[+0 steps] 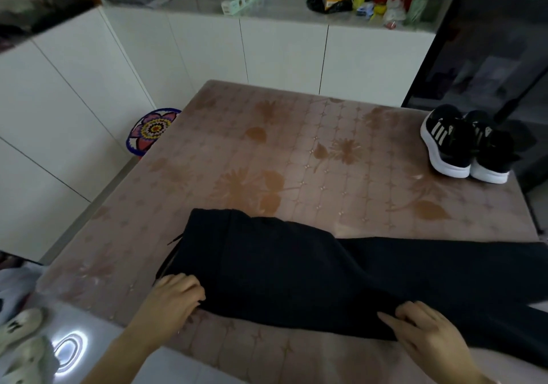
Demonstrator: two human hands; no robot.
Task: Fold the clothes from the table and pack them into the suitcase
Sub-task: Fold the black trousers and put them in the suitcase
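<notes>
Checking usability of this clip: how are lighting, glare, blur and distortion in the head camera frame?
Head view: dim overall, so the black trousers show almost no fabric detail; a bright glare ring sits on the floor at lower left; wide-angle bending curves the cabinets and table edges; top-left corner is smeared; both hands, left and right, look reasonably sharp.

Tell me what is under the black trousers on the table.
The black trousers lie flat on the floral-patterned table, with the left hand and right hand gripping their near edge. Whatever sits beneath the cloth is covered; no bulge shows.
</notes>
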